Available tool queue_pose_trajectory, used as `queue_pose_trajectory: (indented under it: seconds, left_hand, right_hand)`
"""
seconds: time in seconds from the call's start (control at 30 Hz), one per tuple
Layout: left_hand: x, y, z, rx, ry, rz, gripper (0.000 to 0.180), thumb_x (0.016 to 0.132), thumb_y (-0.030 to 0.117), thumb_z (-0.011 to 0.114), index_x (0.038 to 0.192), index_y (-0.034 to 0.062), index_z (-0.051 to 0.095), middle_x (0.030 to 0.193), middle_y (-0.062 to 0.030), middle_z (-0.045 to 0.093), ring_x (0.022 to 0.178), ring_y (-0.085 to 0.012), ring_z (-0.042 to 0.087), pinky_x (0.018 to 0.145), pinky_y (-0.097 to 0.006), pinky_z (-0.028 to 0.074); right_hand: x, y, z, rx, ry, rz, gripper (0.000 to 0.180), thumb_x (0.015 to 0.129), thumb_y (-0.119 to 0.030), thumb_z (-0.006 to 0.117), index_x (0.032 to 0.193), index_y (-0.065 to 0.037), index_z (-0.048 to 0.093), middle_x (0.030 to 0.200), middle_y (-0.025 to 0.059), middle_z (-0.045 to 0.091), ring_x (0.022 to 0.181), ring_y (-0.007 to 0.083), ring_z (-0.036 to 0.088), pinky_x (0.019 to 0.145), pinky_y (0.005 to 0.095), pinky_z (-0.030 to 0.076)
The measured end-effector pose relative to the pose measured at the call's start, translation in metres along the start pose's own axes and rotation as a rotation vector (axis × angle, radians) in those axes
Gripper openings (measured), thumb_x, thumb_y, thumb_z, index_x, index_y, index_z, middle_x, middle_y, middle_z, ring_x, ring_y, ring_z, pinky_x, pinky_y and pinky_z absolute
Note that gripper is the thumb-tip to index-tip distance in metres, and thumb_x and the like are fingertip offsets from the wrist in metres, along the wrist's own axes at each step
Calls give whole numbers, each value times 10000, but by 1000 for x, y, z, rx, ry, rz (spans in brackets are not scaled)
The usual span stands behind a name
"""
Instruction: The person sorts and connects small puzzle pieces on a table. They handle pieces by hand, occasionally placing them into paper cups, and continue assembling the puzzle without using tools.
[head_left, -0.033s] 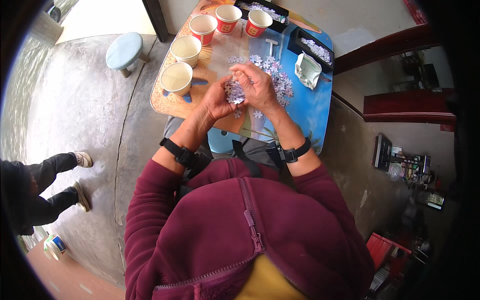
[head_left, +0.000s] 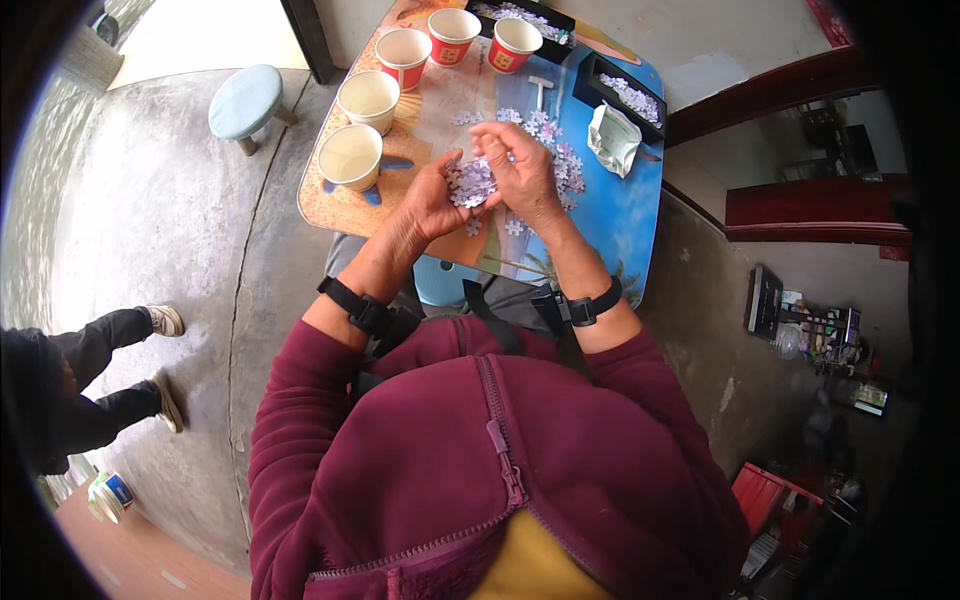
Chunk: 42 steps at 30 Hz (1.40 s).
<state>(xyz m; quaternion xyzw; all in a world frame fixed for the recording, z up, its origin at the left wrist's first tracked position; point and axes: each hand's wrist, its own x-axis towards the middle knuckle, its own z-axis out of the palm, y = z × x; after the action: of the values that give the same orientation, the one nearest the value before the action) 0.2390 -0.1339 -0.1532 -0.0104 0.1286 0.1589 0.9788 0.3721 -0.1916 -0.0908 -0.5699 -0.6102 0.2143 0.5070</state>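
My left hand (head_left: 430, 203) is cupped, palm up, around a heap of small pale-purple jigsaw puzzle pieces (head_left: 469, 184). Over that heap, close to the left fingertips, my right hand (head_left: 524, 178) has its fingers curled in toward the thumb. Whatever lies between those right fingers is too small or hidden to make out. Many loose puzzle pieces (head_left: 568, 168) are spread on the printed tabletop (head_left: 622, 215) just beyond and right of my hands. A few more lie on the near side, below my wrists.
Several paper cups (head_left: 350, 158) line the table's left and far sides. Black trays of puzzle pieces (head_left: 630, 97) stand at the back and right, by a crumpled white packet (head_left: 613, 140) and a white T-shaped piece (head_left: 541, 91). A blue stool (head_left: 246, 103) and a person's legs (head_left: 115, 330) are left.
My right fingers have shifted slightly up and right off the left palm, so more of the heaped pieces shows. My left hand stays nearly in place.
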Motion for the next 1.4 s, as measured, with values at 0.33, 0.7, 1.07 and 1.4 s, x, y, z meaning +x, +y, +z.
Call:
queue_pose_trajectory:
  seconds: [0.33, 0.7, 1.07, 1.4]
  left_hand:
    - [-9, -2, -10, 80, -51, -94, 476, 983, 444, 411, 1182, 24, 517, 959, -194, 629, 734, -273, 642, 538, -283, 560]
    - [-12, -5, -14, 203, -19, -46, 476, 982, 466, 411, 1111, 25, 536, 908, -117, 644, 721, -216, 654, 593, -293, 551]
    - [-12, -11, -8, 393, 12, 22, 371, 986, 405, 437, 1089, 57, 512, 835, -105, 608, 628, -197, 575, 487, -251, 445]
    - [-13, -10, -6, 531, -108, 75, 173, 950, 232, 563, 1008, 71, 538, 858, -66, 617, 620, -145, 577, 475, -229, 457]
  right_hand:
    - [-46, 6, -26, -31, 16, 257, 174, 910, -118, 613, 1045, -11, 637, 857, 0, 645, 750, 53, 570, 693, 218, 484]
    - [-49, -20, -19, -265, -139, 60, 303, 753, -67, 703, 1049, -87, 642, 909, 44, 594, 720, 159, 600, 642, 292, 497]
    - [-52, -2, -15, 335, 46, 481, 83, 882, -96, 640, 862, -16, 624, 737, 17, 637, 611, 68, 569, 559, 215, 449]
    - [-50, -4, -11, 470, 79, 603, 96, 901, -121, 628, 905, -29, 600, 748, 15, 630, 605, 45, 543, 542, 189, 433]
